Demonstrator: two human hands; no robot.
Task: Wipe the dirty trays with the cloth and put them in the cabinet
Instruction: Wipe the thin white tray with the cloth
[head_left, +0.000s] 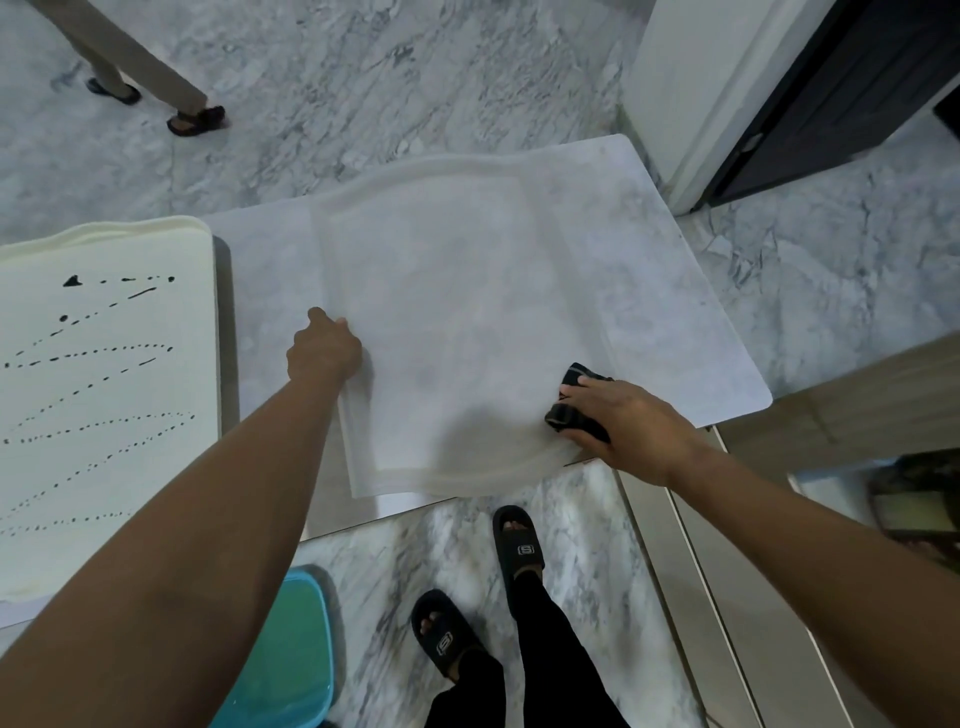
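Cloth (575, 404) under right hand (635, 422), left hand (324, 347) grips tray (447, 312).

Teal bin (291, 649), marble floor (337, 78)

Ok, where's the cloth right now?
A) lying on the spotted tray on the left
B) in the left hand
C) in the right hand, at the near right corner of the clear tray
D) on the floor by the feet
C: the right hand holds the black cloth on the near right corner of the translucent tray, while the left hand grips the tray's left edge.
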